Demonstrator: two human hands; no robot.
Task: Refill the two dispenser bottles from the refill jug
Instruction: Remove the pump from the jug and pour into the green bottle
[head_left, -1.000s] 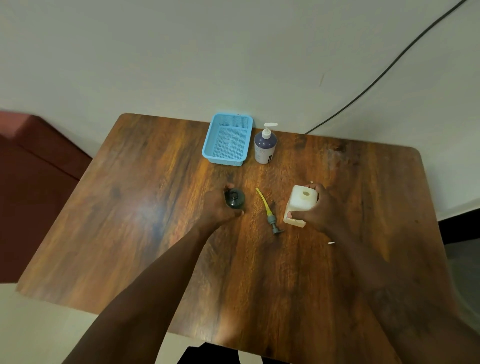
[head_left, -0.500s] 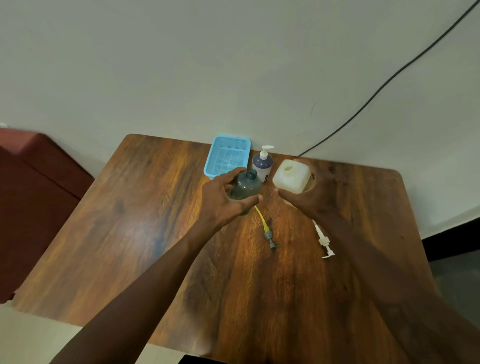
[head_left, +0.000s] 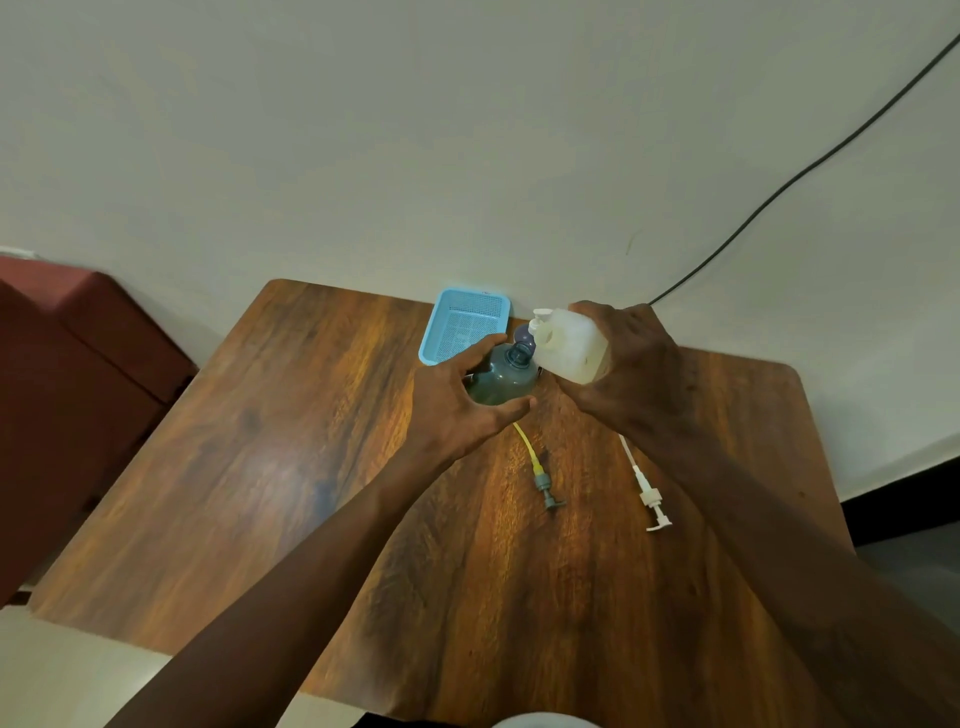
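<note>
My left hand (head_left: 457, 400) grips the dark green dispenser bottle (head_left: 503, 378), held above the wooden table (head_left: 291, 467) with its open neck up. My right hand (head_left: 631, 374) holds the white refill jug (head_left: 569, 347), tipped to the left so its spout sits just over the green bottle's neck. The second dispenser bottle (head_left: 524, 336), purple with a white pump, is mostly hidden behind them. Two removed pumps lie on the table: a grey one with a yellow tube (head_left: 540, 470) and a white one (head_left: 649, 493).
A light blue plastic basket (head_left: 462, 325) stands at the table's far edge against the wall. A black cable (head_left: 779, 192) runs up the wall at the right. A dark red piece of furniture (head_left: 78, 374) stands left of the table.
Both hands have lifted their loads higher. The jug has gone from upright to tipped left, with its spout now at the green bottle's neck. The camera has tilted up.
</note>
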